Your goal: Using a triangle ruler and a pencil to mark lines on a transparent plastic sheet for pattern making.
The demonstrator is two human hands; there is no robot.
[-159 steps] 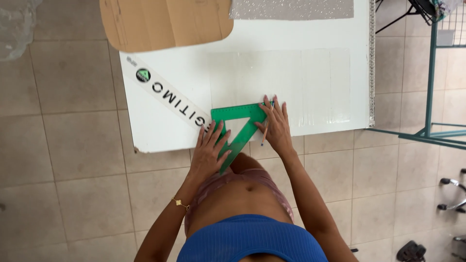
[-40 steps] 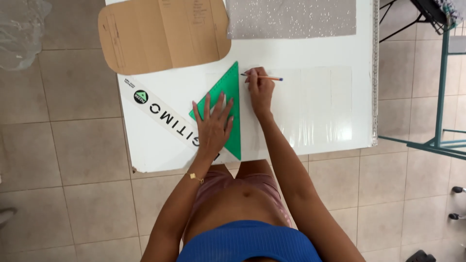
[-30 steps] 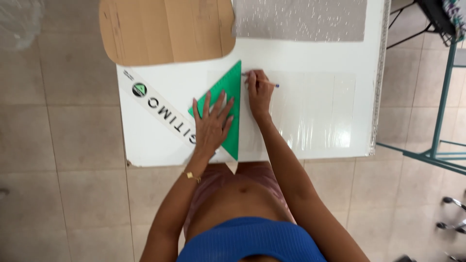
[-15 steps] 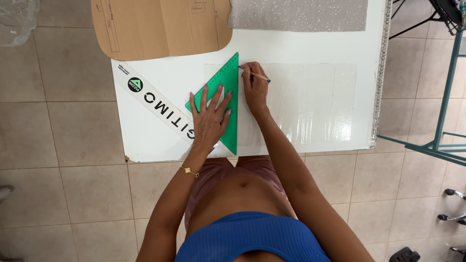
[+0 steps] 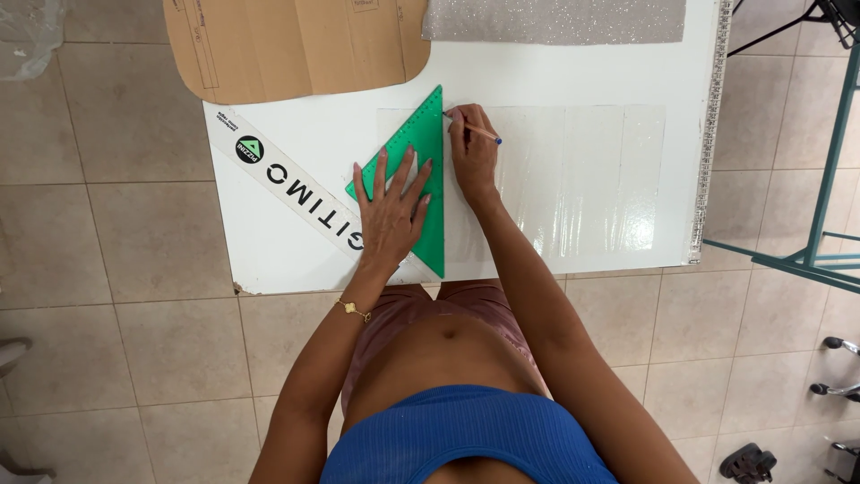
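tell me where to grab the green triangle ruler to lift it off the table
Probably by the near pointed corner of the green triangle ruler, coming from the table's front edge: that tip sits at or slightly past the edge, while the left hand presses its middle flat and the right hand with the pencil works its long side.
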